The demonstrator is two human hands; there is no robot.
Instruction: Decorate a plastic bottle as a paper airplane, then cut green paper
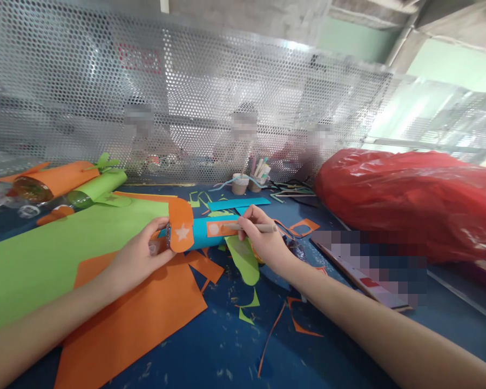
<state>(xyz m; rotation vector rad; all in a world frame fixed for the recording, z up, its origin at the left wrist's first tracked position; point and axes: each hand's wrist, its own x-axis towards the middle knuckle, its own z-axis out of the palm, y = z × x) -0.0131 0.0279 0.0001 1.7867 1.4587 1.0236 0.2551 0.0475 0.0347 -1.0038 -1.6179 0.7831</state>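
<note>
In the middle of the head view lies a toy airplane [200, 235] made from a bottle wrapped in blue paper. An orange wing with a pale star sits near its left end, and a green paper fin points down from its right. My left hand [156, 244] grips the bottle's left end, fingers closed around it. A slim marker [263, 228] is pinched in my right hand [259, 232]. Its tip is at an orange strip [214, 229] on the blue body, beside a pale round spot. The far right end of the body is hidden behind my right hand.
Orange sheets [146, 319] and a large green sheet [56, 254] cover the left side. Other bottle planes [65, 181] lie at back left. Paper scraps [249, 308] are scattered about. Cups of markers [240, 185] stand behind; a red plastic bag [400, 200] bulges at right.
</note>
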